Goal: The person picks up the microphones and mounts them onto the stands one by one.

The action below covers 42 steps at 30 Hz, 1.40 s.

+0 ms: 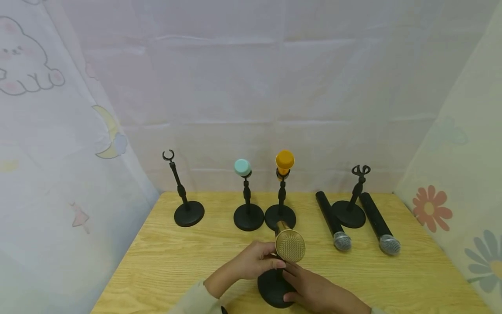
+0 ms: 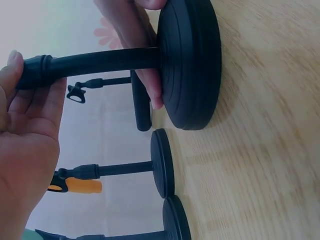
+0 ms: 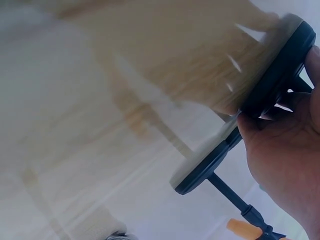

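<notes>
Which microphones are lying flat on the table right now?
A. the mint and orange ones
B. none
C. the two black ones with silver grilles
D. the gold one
C: the two black microphones lie on the table either side of the right-hand empty stand; the mint and orange ones sit in stands.

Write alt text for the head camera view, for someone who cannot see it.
Two hands handle a gold microphone in a black stand at the near edge of a wooden table: the left hand at the stand's top, the right hand on its base. Behind stand four more stands, two holding microphones, and two black microphones lie flat.
</notes>
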Each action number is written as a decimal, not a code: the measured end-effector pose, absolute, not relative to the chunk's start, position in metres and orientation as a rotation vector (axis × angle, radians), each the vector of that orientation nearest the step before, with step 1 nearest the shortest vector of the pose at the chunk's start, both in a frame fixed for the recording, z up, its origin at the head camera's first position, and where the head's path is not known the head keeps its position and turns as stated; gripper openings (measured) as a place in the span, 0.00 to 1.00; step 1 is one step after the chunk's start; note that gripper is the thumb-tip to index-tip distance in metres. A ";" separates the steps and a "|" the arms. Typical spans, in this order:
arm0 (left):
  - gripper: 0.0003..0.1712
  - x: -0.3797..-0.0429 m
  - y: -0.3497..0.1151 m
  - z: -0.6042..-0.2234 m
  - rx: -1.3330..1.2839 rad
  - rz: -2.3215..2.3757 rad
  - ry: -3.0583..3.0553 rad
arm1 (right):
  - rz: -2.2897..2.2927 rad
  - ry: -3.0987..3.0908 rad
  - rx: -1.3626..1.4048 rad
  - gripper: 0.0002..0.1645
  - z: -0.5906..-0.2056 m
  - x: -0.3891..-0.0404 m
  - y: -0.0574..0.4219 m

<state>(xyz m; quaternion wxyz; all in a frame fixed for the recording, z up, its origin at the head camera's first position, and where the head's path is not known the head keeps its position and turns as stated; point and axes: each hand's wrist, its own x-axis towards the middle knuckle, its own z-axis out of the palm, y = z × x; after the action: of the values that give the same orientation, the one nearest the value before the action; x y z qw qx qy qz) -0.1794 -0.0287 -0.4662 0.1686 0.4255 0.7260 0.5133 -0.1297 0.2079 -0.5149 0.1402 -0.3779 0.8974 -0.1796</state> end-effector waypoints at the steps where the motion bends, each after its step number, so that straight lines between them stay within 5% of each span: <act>1: 0.16 -0.179 -0.029 -0.466 1.215 1.446 2.079 | -0.520 2.591 -1.081 0.47 -0.515 -0.129 0.208; 24: 0.17 -0.167 -0.041 -0.474 1.305 1.007 2.453 | -0.390 2.718 -1.013 0.47 -0.510 -0.126 0.200; 42: 0.40 -0.147 -0.048 -0.504 1.092 0.437 2.704 | -0.317 2.768 -0.789 0.50 -0.507 -0.116 0.198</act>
<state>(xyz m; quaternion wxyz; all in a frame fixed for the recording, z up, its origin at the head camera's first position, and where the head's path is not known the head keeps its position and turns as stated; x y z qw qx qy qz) -0.1473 -0.0477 -0.5043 0.0962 0.3687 0.9127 0.1475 -0.1164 0.1979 -0.5069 0.1225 -0.2704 0.9487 -0.1086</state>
